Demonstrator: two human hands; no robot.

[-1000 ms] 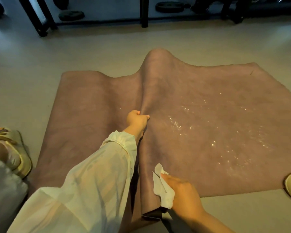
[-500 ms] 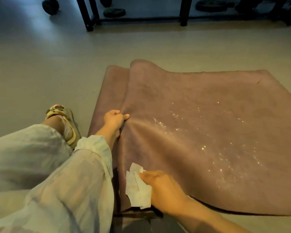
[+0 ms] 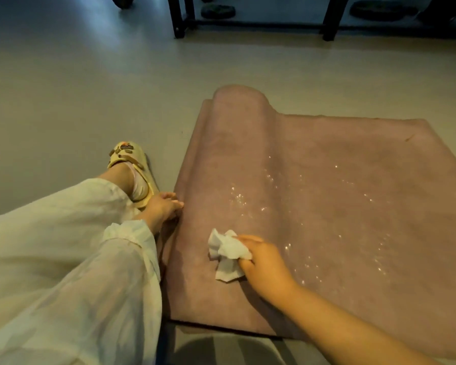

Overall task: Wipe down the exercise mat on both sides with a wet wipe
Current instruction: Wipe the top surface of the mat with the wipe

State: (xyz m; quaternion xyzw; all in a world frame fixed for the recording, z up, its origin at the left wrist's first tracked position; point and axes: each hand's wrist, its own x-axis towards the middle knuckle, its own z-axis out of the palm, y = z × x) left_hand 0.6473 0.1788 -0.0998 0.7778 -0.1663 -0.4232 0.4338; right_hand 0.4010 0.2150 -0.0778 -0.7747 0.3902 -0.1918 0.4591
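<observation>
A mauve exercise mat point(image 3: 340, 206) lies on the floor, folded over on itself, with a raised hump along its far left edge. Wet droplets glisten across its middle. My left hand point(image 3: 162, 206), in a white sleeve, grips the mat's left edge low near the floor. My right hand point(image 3: 263, 262) holds a crumpled white wet wipe point(image 3: 228, 255) pressed on the mat's near left part.
My left foot in a cream sandal point(image 3: 131, 169) rests on the grey floor just left of the mat. A black rack point(image 3: 253, 22) with weight plates point(image 3: 217, 10) stands at the back.
My left hand has pulled the mat's fold leftwards and down, so the ridge has flattened over the left part. My right hand with the wipe has moved up onto the mat.
</observation>
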